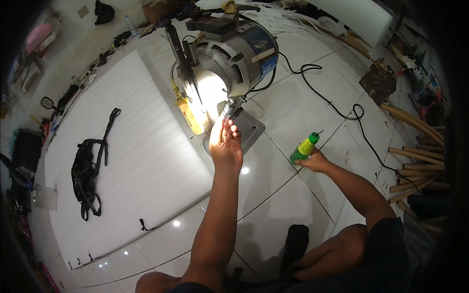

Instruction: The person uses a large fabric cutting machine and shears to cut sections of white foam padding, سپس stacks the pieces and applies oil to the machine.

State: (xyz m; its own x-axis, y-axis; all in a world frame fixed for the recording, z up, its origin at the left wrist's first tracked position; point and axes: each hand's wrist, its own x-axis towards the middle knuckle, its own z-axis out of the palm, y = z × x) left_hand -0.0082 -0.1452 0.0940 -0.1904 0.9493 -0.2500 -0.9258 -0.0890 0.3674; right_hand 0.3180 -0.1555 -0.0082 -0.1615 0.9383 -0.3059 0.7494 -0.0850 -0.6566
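An upright motorised fabric cutter point(239, 58) stands on the tiled floor ahead of me, its lamp shining brightly on the front. My left hand point(226, 146), palm up, reaches to a small metal fitting point(228, 107) low on the machine, above the grey base plate point(251, 128). Its fingers are bent and gathered at the fitting; glare and the fingers themselves hide exactly what they grip. In my right hand point(315, 161) is a green oil bottle point(305, 148) with a yellow label and a thin spout, held upright just above the floor, to the right of the base plate.
A large white foam sheet point(132, 156) lies at left, bearing a tangle of black straps point(87, 171). From the machine a black cable point(332, 103) winds across the tiles to the right. Cardboard tubes point(420, 156) are piled at far right. A yellow tag point(189, 116) hangs beside the cutter.
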